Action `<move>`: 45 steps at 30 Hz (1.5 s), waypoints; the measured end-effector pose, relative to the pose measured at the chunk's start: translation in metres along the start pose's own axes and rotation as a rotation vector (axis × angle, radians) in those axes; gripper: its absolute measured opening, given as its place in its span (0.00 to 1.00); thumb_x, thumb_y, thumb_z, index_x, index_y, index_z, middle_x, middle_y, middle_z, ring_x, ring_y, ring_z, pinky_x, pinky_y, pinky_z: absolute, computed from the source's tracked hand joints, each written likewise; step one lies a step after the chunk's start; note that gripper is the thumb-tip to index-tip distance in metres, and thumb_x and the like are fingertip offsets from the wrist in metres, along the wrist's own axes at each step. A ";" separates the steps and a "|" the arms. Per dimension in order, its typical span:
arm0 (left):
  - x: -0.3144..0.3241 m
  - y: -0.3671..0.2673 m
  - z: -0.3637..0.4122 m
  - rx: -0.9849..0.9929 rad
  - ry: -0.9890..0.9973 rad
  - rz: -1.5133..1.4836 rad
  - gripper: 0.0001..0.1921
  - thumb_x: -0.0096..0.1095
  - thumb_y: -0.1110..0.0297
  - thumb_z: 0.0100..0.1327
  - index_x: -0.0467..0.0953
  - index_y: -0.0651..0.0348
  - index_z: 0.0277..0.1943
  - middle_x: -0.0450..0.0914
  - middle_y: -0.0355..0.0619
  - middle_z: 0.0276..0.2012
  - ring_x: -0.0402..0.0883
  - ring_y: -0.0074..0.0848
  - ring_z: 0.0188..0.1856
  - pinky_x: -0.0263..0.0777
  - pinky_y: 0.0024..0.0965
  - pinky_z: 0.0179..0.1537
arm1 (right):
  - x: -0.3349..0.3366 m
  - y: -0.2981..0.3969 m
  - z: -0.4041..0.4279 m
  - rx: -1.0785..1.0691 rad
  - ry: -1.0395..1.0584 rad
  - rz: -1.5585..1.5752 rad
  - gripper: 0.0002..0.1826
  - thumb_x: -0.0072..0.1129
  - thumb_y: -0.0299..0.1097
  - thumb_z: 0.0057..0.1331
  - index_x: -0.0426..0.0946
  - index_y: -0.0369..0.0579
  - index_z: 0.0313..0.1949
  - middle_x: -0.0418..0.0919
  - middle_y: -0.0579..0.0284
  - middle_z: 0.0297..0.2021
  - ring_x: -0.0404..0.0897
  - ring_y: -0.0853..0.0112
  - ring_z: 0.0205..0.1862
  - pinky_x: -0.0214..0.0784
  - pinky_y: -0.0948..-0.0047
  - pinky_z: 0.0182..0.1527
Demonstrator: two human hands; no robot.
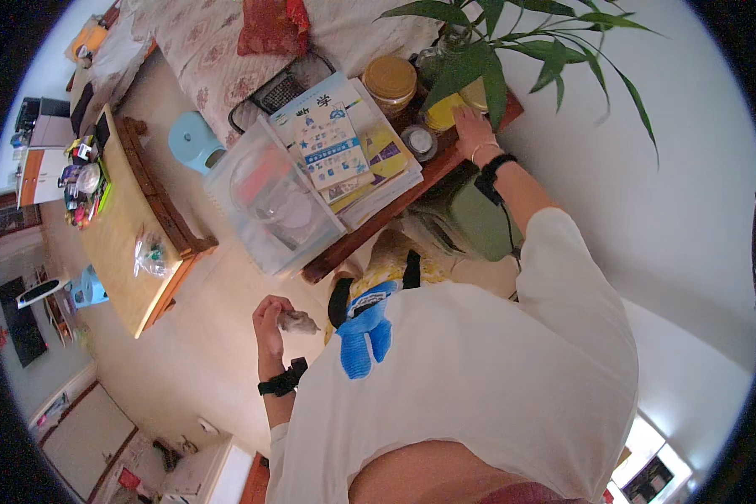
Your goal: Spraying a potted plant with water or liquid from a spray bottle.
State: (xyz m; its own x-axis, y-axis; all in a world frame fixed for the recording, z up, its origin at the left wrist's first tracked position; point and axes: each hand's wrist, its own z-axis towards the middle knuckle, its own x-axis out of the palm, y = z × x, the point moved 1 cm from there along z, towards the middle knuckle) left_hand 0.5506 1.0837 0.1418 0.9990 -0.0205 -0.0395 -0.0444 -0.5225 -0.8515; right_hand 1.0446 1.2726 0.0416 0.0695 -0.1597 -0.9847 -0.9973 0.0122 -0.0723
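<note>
Held away from my body on the left, my left hand (273, 318) pinches a crumpled greyish cloth or tissue (299, 322). My right hand (475, 132) reaches to the far corner of a dark red wooden table (378, 233). Its fingers are at the edge of a yellow lid (442, 112); whether they grip it is unclear. Just beyond the fingers sits another jar with a gold lid (476, 94), partly covered by leaves. A small round container with a whitish top (419, 141) and a larger jar with a tan lid (389, 79) stand nearby.
Books and papers (331, 148) lie stacked beside a translucent plastic bin (277, 201). A leafy plant (479, 50) overhangs the jars next to the wall. A green padded thing (485, 217) is below the table edge. At left are a blue stool (195, 142) and a wooden table (129, 220).
</note>
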 end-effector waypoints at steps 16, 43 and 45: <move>0.065 0.024 -0.015 -0.223 -0.330 0.058 0.21 0.54 0.56 0.65 0.67 0.57 0.19 0.66 0.38 0.16 0.63 0.20 0.18 0.57 0.26 0.21 | 0.001 -0.001 0.090 -0.080 0.121 0.083 0.52 0.62 0.53 0.50 0.45 0.42 0.67 0.62 0.43 0.59 0.65 0.52 0.58 0.60 0.58 0.58; 0.074 0.022 0.005 -0.247 -0.300 -0.022 0.21 0.50 0.59 0.67 0.68 0.61 0.20 0.67 0.36 0.16 0.64 0.17 0.20 0.59 0.22 0.24 | -0.017 -0.029 0.062 -0.178 0.326 -0.180 0.30 0.55 0.50 0.57 0.68 0.43 0.54 0.69 0.50 0.53 0.60 0.53 0.61 0.36 0.40 0.65; 0.072 0.023 0.000 -0.264 -0.302 -0.004 0.20 0.50 0.59 0.67 0.68 0.60 0.20 0.67 0.36 0.16 0.64 0.16 0.20 0.58 0.22 0.23 | -0.007 -0.051 0.080 -0.134 0.293 -0.173 0.30 0.56 0.50 0.57 0.69 0.43 0.53 0.70 0.50 0.52 0.60 0.54 0.61 0.36 0.40 0.65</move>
State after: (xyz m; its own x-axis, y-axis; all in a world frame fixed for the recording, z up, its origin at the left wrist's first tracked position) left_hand 0.6213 1.0705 0.1193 0.9514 0.2131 -0.2225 0.0007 -0.7237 -0.6901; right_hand 1.0965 1.3518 0.0394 0.2473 -0.4242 -0.8712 -0.9669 -0.1665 -0.1933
